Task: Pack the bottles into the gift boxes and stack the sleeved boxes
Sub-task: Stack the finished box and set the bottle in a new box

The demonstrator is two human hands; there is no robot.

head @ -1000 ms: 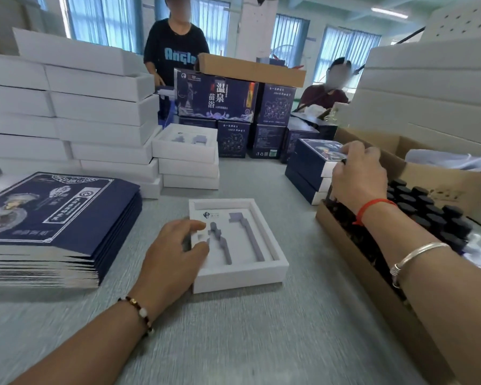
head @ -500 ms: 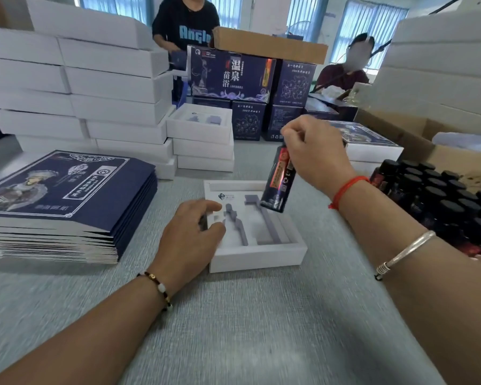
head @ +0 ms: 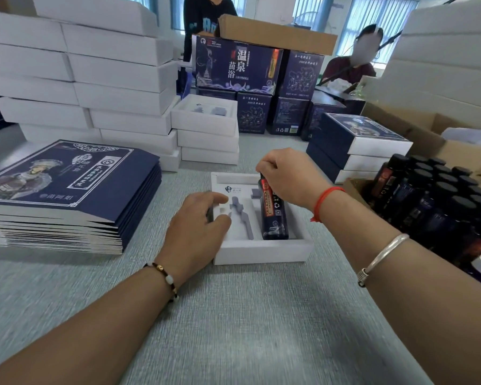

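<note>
An open white gift box (head: 264,252) with a moulded white insert lies on the table in front of me. A dark blue bottle (head: 272,216) with a red label lies in the insert's right slot, its base toward me. My right hand (head: 288,177) pinches the bottle's cap end from above. My left hand (head: 196,226) rests on the box's left edge, fingers lying over the insert. The left slot of the insert holds no bottle. A cardboard carton (head: 356,187) at the right is packed with several upright black-capped bottles (head: 439,195).
A pile of flat navy sleeves (head: 67,179) lies at the left. White box stacks (head: 114,87) rise behind it, with a shorter stack (head: 208,134) beside them. Three sleeved boxes (head: 353,145) are stacked at right. Printed navy cartons (head: 236,65) and two people stand beyond.
My right hand lifted a bottle out of the carton, carried it left over the gift box and lowered it into the right slot. My left hand stayed on the box.
</note>
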